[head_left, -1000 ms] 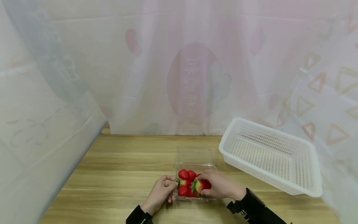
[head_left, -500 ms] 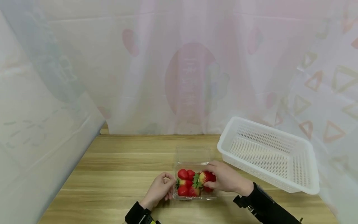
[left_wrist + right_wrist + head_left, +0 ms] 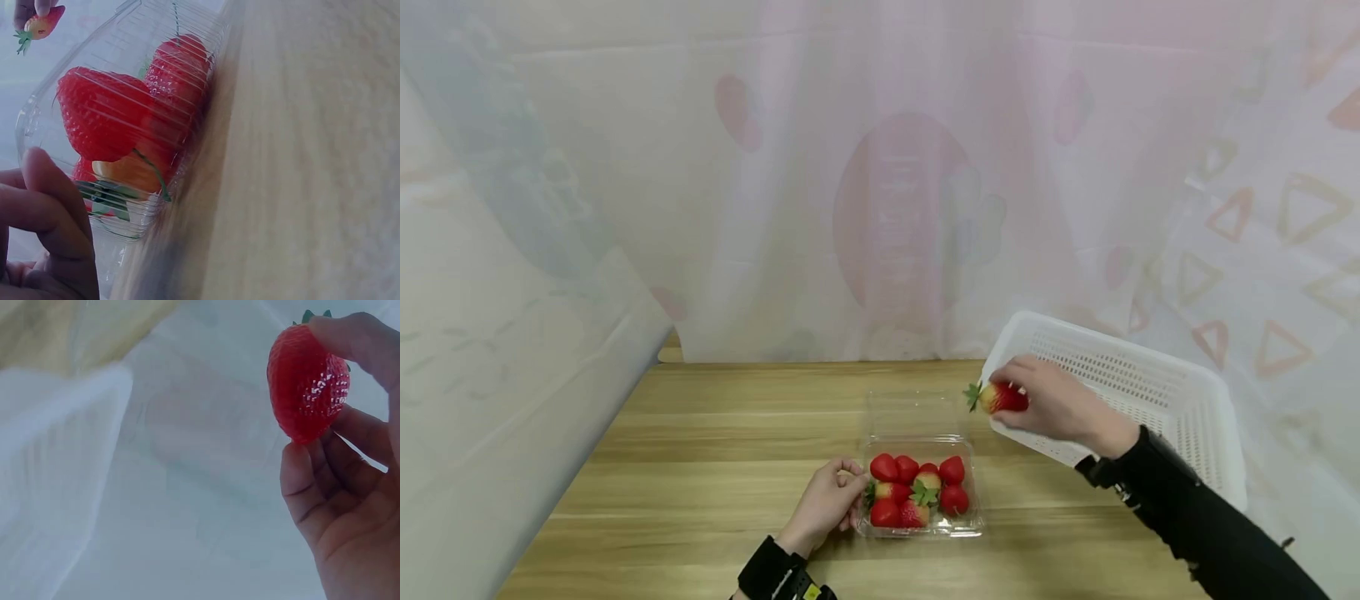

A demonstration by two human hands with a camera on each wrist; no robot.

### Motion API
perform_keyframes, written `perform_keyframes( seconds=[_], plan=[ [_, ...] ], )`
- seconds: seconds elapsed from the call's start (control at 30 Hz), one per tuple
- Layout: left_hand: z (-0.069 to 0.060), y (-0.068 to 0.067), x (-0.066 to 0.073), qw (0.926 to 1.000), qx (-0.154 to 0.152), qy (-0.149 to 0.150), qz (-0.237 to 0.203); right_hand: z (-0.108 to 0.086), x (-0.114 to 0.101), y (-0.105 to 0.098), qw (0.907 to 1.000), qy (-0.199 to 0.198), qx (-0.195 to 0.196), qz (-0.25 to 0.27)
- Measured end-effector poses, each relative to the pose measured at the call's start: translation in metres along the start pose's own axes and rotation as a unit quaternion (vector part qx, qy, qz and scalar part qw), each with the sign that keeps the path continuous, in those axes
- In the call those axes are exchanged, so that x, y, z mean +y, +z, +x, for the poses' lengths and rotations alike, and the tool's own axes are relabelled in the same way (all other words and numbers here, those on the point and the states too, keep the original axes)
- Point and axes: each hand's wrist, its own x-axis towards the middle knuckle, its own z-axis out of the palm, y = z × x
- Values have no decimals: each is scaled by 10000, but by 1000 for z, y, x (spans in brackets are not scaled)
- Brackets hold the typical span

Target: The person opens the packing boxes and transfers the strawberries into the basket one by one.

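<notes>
Pinching a strawberry [image 3: 1006,397] aloft in the half-closed right hand [image 3: 1058,402], right of the clear box [image 3: 962,531]; with the left hand [image 3: 822,507] curled at its left edge, impossible to tell whether gripping. In the box, more strawberries [image 3: 913,514]; farther right, a white basket [image 3: 1210,417]. On the held strawberry, glossy red, yellowish by green leaves [image 3: 973,397].

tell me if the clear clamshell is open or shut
Open: in the head view, the clear clamshell has its lid folded back on the far side, leaving the strawberries uncovered.
</notes>
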Motion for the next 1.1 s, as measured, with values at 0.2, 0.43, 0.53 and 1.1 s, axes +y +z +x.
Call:
perform_keyframes(
  seconds=[0.2,0.43,0.53,1.1],
  plan=[
    [1,2,-2,9999,-29,8,-165,7,41,-23,9961,874,74,0],
    [4,3,-5,9996,-72,50,-254,7,95,-19,9824,1865,6,58],
    [4,5,-6,9995,-94,37,-304,3,115,-10,9741,2255,-55,132],
    [7,7,-8,9990,-140,41,-414,-22,169,36,9356,3281,-1258,334]
  ],
)
